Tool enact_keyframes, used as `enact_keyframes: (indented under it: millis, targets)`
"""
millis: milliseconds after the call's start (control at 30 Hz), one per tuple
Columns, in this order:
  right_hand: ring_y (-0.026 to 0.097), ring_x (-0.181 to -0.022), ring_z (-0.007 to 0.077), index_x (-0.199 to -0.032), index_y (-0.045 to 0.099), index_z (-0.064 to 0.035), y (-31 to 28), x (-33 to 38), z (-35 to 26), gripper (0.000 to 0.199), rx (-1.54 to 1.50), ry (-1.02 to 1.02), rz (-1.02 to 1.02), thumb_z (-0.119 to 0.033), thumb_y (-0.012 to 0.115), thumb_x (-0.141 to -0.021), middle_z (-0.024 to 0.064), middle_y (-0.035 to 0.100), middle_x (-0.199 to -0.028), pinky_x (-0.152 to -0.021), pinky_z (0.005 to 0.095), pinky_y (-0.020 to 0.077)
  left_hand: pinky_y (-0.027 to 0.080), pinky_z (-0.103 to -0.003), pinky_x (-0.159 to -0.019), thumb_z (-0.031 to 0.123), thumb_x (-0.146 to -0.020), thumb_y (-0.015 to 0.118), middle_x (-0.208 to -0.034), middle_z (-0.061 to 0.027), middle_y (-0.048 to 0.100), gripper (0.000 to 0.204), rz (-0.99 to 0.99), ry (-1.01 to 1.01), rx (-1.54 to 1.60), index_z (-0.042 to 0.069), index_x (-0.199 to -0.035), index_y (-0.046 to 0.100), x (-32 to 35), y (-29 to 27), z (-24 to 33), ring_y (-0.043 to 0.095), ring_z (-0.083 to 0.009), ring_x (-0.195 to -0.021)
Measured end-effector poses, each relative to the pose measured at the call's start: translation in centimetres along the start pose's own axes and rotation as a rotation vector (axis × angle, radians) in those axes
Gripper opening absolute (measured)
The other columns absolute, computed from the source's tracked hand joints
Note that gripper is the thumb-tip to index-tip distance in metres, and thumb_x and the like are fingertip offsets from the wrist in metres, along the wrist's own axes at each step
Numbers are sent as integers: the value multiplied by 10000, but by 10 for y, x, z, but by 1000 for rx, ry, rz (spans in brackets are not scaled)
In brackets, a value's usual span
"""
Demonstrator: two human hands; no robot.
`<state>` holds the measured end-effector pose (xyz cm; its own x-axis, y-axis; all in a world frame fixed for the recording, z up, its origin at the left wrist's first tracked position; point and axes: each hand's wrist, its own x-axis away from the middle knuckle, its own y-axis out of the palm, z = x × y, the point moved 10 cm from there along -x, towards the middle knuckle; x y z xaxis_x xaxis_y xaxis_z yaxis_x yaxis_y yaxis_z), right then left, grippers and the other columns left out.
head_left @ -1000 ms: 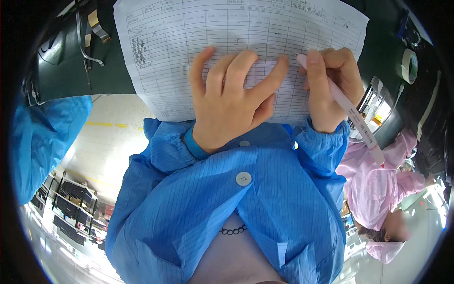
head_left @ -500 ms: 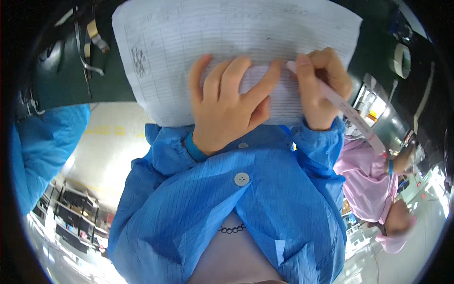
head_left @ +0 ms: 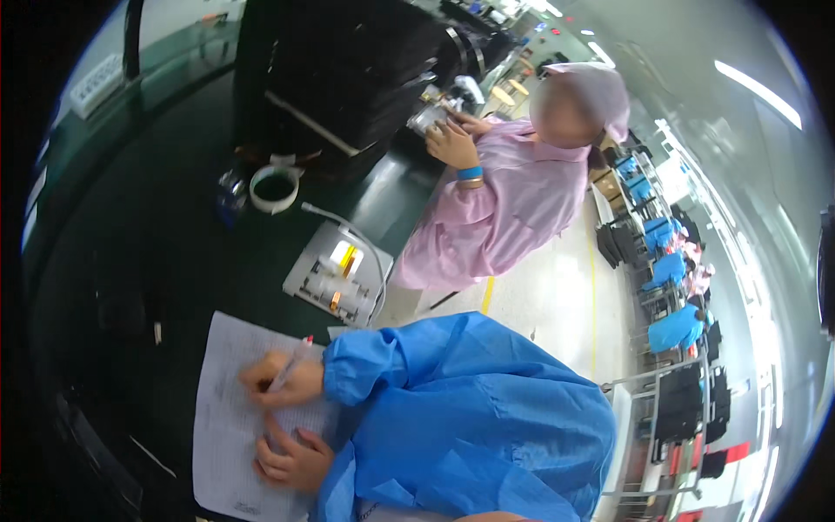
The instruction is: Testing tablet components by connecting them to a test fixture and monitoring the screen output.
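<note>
A lined paper sheet (head_left: 222, 435) with handwriting lies on the dark green table. In my right hand (head_left: 300, 383) a slim white pen (head_left: 288, 367) is gripped between the fingers and slants across the hand, with a red bit at its rear end. The pen's tip is blurred, so I cannot tell whether it touches the sheet. My left hand (head_left: 297, 461) rests on the paper close by, fingers apart and holding nothing. Blue sleeves (head_left: 365, 361) cover my arms.
Beyond the paper stands a white metal fixture (head_left: 317, 291) with a cable. A tape roll (head_left: 274, 190) and a large black box (head_left: 335, 70) are farther off. A co-worker in pink (head_left: 513, 200) handles a small object beside the table. Racks (head_left: 678, 404) line the right.
The view has swung to the right and tilted, bringing the co-worker and room into sight. Both hands still lie at the paper, the right still holding the pen.
</note>
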<state>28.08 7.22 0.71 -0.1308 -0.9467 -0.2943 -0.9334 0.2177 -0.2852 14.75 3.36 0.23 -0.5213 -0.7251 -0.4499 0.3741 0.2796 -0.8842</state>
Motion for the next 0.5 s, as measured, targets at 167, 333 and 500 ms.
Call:
enact_keyframes:
  millis: [167,333,500]
  targets:
    - [471,-514,182,-644,432,-12,8,6,-9,244,-27,45,25,-124,571,-811,98,446,-569,-494,320,362,357,-431,-988,312,-813,496,-1156,-73,446,479,-30,-28,-41,199,-1278,500,7,-4,-10,448,-241,-1083]
    - [469,-506,183,-650,434,-14,12,3,-10,240,-18,34,4,-121,574,-812,95,442,-560,-492,320,363,349,-422,-1025,343,-848,420,-1129,-75,422,451,-99,-12,-107,182,-1257,520,6,-1,-12,418,-223,-1096]
    - [456,-491,180,-648,432,-17,13,1,-10,248,-34,40,8,-123,576,-820,90,430,-549,-479,318,355,333,-426,-1033,335,-840,432,-1130,-75,420,450,-73,-16,-106,197,-1260,518,7,0,-13,415,-222,-1104]
